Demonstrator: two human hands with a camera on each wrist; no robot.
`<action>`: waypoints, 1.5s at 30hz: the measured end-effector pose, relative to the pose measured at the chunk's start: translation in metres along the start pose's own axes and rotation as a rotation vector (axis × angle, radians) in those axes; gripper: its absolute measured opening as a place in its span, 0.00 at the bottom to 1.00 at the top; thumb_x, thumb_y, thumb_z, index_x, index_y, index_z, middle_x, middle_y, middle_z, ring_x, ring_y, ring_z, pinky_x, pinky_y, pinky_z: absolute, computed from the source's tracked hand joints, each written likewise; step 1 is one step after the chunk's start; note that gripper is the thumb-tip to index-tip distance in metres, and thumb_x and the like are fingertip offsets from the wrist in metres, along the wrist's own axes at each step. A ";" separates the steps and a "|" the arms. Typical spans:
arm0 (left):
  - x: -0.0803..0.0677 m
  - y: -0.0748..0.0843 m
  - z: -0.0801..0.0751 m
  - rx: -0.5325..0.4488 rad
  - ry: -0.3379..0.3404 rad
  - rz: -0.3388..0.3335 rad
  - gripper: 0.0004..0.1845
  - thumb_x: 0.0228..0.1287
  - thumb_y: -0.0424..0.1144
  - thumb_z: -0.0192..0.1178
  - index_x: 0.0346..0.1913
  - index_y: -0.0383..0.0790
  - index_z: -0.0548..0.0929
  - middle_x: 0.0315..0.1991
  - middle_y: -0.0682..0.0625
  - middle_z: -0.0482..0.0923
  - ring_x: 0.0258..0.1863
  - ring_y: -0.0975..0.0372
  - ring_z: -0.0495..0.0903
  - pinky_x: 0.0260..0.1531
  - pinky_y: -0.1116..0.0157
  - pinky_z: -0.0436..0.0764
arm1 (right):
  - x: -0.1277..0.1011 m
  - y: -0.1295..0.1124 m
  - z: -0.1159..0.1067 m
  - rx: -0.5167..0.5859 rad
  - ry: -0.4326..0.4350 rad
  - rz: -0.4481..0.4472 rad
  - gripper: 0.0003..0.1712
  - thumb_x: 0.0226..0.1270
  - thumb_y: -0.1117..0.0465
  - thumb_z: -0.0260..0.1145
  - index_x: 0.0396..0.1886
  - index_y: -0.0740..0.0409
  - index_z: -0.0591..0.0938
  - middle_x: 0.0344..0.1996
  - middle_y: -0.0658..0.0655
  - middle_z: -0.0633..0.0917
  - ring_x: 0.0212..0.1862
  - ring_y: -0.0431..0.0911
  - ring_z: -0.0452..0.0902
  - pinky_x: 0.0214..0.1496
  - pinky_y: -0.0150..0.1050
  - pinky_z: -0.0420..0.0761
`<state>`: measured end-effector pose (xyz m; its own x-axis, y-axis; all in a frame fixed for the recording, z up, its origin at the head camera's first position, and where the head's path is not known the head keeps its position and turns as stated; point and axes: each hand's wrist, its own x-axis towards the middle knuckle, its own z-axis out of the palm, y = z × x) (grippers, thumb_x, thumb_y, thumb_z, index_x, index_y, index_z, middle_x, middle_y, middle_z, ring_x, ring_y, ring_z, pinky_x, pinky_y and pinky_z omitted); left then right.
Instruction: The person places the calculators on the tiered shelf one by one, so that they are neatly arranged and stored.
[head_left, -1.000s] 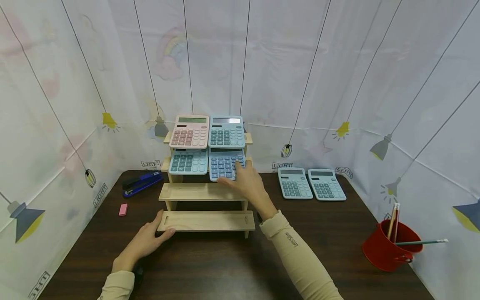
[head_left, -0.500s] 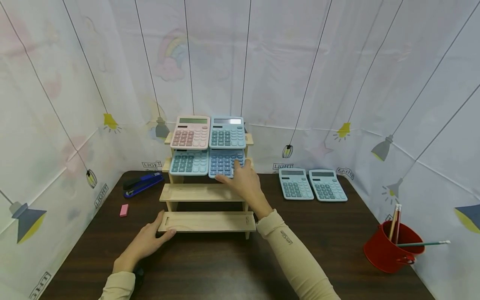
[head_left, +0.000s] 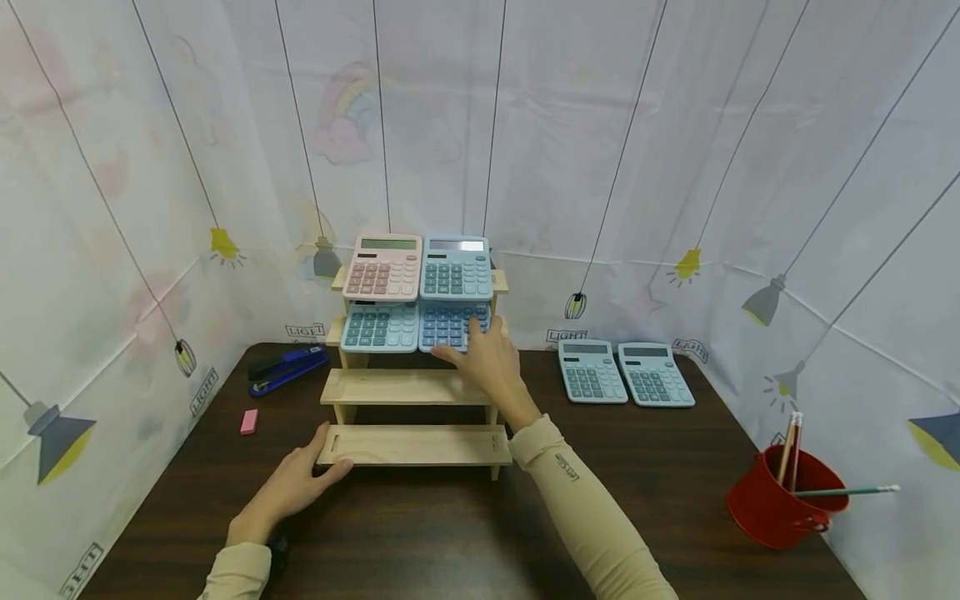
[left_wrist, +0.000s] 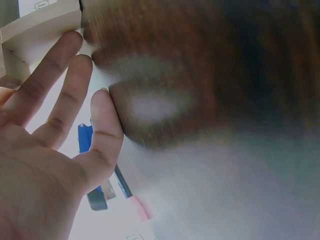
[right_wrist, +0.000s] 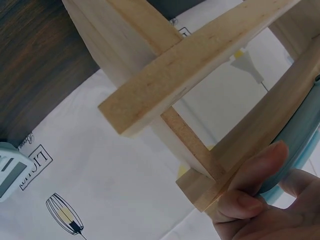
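Note:
On the upper tiers of a wooden four-step stand (head_left: 405, 387) lie a pink calculator (head_left: 382, 275), a light blue calculator (head_left: 456, 279) beside it, and another light blue one (head_left: 380, 327) below. My right hand (head_left: 491, 362) grips the darker blue calculator (head_left: 442, 327) at the right of the second tier from the top. In the right wrist view, its curled fingers (right_wrist: 270, 162) touch the calculator and the wood edge. My left hand (head_left: 292, 479) rests against the left end of the lowest step; in the left wrist view, its fingers (left_wrist: 107, 130) are spread and nearly straight.
Two light blue calculators (head_left: 592, 372) (head_left: 656, 375) lie on the dark table right of the stand. A blue stapler (head_left: 288, 368) and pink eraser (head_left: 249, 422) are at left. A red bucket (head_left: 772, 508) with several pencils stands at front right. A patterned curtain surrounds the table.
The darker blue calculator has moved back on its tier, into line with its light blue neighbour. My right hand has shifted slightly with it; the left hand stays at the lowest step.

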<state>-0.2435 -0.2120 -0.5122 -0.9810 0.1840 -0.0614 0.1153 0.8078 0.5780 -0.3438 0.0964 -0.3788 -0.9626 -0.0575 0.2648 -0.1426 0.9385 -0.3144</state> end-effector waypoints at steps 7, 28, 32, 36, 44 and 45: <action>0.001 -0.001 0.002 0.003 0.000 -0.009 0.54 0.69 0.68 0.53 0.80 0.31 0.45 0.73 0.25 0.60 0.70 0.30 0.65 0.65 0.34 0.68 | -0.003 0.005 0.004 -0.015 0.021 -0.017 0.59 0.58 0.21 0.59 0.76 0.57 0.65 0.70 0.74 0.67 0.47 0.61 0.84 0.38 0.52 0.86; 0.001 -0.002 0.000 0.004 -0.017 -0.019 0.55 0.69 0.69 0.52 0.80 0.32 0.43 0.74 0.25 0.59 0.70 0.30 0.64 0.65 0.34 0.67 | -0.042 0.070 -0.030 0.108 0.042 0.039 0.48 0.69 0.33 0.58 0.79 0.56 0.60 0.73 0.68 0.65 0.57 0.68 0.78 0.52 0.62 0.81; 0.001 -0.002 0.000 0.006 -0.014 -0.017 0.55 0.69 0.69 0.52 0.80 0.32 0.43 0.74 0.25 0.60 0.70 0.30 0.65 0.65 0.34 0.67 | -0.047 0.099 -0.028 0.096 0.003 0.092 0.48 0.70 0.34 0.57 0.79 0.58 0.59 0.73 0.71 0.63 0.57 0.71 0.77 0.54 0.64 0.79; 0.001 -0.001 0.001 0.005 -0.018 -0.013 0.55 0.69 0.69 0.51 0.80 0.32 0.43 0.74 0.25 0.60 0.70 0.30 0.65 0.65 0.34 0.67 | -0.051 0.129 -0.019 0.043 -0.017 0.135 0.48 0.70 0.35 0.57 0.78 0.59 0.59 0.71 0.73 0.65 0.55 0.71 0.78 0.52 0.64 0.80; 0.001 -0.002 0.001 0.004 -0.018 -0.020 0.55 0.69 0.69 0.51 0.81 0.33 0.43 0.74 0.25 0.59 0.70 0.30 0.64 0.65 0.34 0.67 | -0.048 0.181 -0.005 -0.063 -0.038 0.182 0.48 0.70 0.37 0.57 0.75 0.68 0.62 0.65 0.78 0.69 0.55 0.72 0.77 0.52 0.65 0.79; 0.001 -0.002 0.001 0.004 -0.017 -0.017 0.55 0.69 0.69 0.51 0.81 0.33 0.43 0.74 0.25 0.59 0.70 0.30 0.65 0.65 0.34 0.67 | -0.048 0.186 -0.005 -0.069 -0.045 0.190 0.48 0.70 0.37 0.57 0.75 0.68 0.62 0.65 0.78 0.69 0.55 0.72 0.77 0.52 0.65 0.79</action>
<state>-0.2446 -0.2127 -0.5139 -0.9800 0.1796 -0.0854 0.0991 0.8133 0.5733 -0.3228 0.2753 -0.4455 -0.9801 0.1095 0.1654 0.0575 0.9548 -0.2915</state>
